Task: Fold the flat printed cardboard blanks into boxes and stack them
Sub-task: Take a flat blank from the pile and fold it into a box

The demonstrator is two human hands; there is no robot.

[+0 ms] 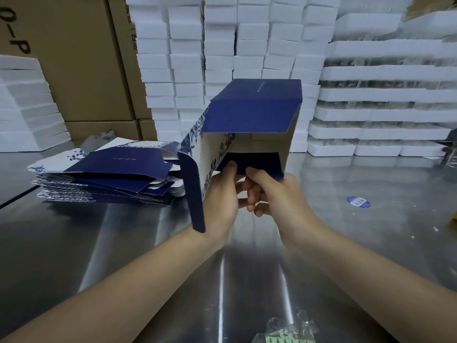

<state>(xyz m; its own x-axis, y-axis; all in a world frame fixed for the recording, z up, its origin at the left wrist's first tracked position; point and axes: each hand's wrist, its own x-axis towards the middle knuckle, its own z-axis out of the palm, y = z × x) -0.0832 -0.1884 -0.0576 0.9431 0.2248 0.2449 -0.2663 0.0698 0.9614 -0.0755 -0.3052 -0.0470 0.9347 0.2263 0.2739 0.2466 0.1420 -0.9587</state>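
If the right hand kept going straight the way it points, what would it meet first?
The dark blue flap of the box: the right hand pinches it, thumb on top. Past the flap lies the box's open inside, then probably its far wall, though depth is hard to judge.

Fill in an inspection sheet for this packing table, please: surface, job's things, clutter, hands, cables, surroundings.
Surface: steel table, shiny, with light streaks.
Job's things: half-folded box held above the table, open end toward the camera; stack of flat blanks lying at left.
Clutter: blue sticker at right; clear plastic wrap at the near edge.
Hands: left hand and right hand both grip the box's lower flap, thumbs on top.
Cables: nothing seen.
Surroundings: white foam blocks stacked behind; brown cartons at back left.
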